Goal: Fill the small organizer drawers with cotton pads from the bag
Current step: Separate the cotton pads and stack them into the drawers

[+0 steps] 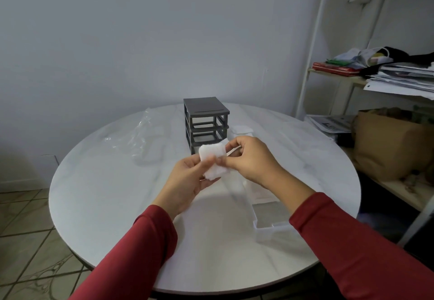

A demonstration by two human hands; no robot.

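A small stack of white cotton pads [214, 161] is held above the round white table [117, 194]. My left hand [187, 182] pinches its lower left side and my right hand [249, 161] pinches its right edge. Behind them stands the grey organizer frame [204, 121], its slots without drawers. Clear drawers lie on the table: one near my right forearm [270, 225], one under my right hand [259, 192], and one with pads in it right of the frame [242, 130]. The clear plastic bag [145, 140], holding more pads, lies left of the frame.
A white shelf unit [314, 60] with papers and clothes stands to the right of the table. A brown paper bag [387, 144] sits on its lower shelf. The wall is close behind the table, and tiled floor shows at the lower left.
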